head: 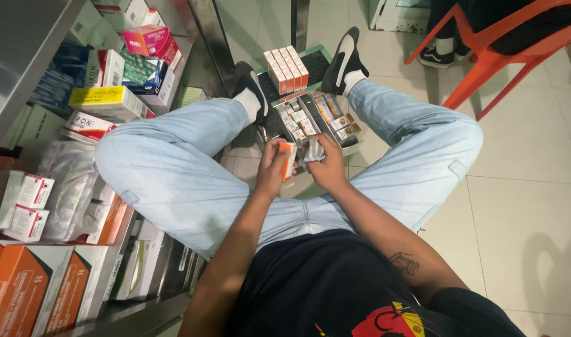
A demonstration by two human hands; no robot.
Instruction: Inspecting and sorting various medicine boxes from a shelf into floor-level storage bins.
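Note:
I sit on the floor with my legs bent around a grey tray [354, 146] packed with several small medicine boxes. My left hand [271, 168] grips a small orange and white box [288, 160] held upright over my lap. My right hand [328, 167] holds a crumpled silvery blister strip or foil [315, 150] right beside that box. Both hands hover just in front of the tray's near edge. A row of several orange and white boxes [286, 68] stands on a green tray [323, 52] between my shoes.
A metal shelf unit [23, 56] on my left holds many medicine cartons, plastic bags and orange boxes [23, 287]. An orange plastic chair [485, 50] with another person's feet [436, 55] under it stands at the far right. Tiled floor [522, 206] lies to my right.

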